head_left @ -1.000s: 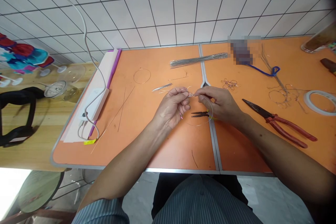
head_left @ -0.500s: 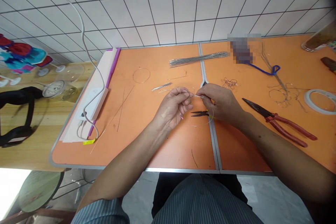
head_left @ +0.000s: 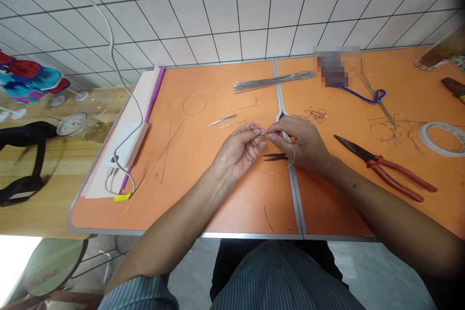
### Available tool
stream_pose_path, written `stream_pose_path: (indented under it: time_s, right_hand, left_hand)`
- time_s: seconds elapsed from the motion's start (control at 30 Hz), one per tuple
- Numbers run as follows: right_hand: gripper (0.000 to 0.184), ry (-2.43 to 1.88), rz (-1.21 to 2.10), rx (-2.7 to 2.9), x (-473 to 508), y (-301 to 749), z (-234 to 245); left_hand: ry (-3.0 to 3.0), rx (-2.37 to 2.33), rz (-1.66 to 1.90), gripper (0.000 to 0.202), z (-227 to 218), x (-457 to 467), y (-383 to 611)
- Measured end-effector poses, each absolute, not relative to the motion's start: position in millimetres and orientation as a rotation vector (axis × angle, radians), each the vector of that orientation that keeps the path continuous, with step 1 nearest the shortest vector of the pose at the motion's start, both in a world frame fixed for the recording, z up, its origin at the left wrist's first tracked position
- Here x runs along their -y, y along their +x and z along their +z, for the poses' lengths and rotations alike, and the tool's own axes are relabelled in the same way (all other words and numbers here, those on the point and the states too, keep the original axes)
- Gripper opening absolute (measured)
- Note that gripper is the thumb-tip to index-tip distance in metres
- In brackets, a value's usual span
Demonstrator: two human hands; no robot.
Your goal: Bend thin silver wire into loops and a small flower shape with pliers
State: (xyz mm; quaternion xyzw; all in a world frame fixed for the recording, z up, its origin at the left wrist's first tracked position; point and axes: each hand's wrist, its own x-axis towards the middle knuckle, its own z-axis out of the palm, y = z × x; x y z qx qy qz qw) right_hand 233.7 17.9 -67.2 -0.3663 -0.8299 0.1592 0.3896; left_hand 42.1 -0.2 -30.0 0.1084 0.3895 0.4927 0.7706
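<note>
Both my hands meet over the middle of the orange table. My left hand pinches one end of a thin silver wire loop between thumb and fingers. Pinched on the same wire from the right is my right hand, fingertips almost touching the left ones. The loop curves down below my right hand. Small black-handled pliers lie on the table just under the hands.
A bundle of straight wires lies at the back. Red-handled pliers, tangled wire bits and a tape roll sit to the right. A wire ring, loose wires, a white power strip lie left.
My hands have drawn slightly closer together on the wire and shifted a little left; the tools on the table have not moved.
</note>
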Motion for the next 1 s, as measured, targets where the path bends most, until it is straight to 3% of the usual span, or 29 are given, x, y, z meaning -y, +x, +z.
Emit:
stream_pose_path:
  time_s: [0.33, 0.73, 1.0]
  right_hand:
    - [0.024, -0.961, 0.574, 2.108, -20, 242, -55]
    - [0.022, -0.968, 0.795, 2.205, -23, 252, -43]
    - [0.019, -1.138, 0.925, 2.055, -20, 250, -36]
  left_hand:
    - [0.438, -0.887, 0.977, 0.013, -36, -1, 36]
    - [0.859, -1.007, 0.672, 0.011, -35, -5, 26]
    - [0.898, -0.963, 0.840, 0.016, -38, -5, 28]
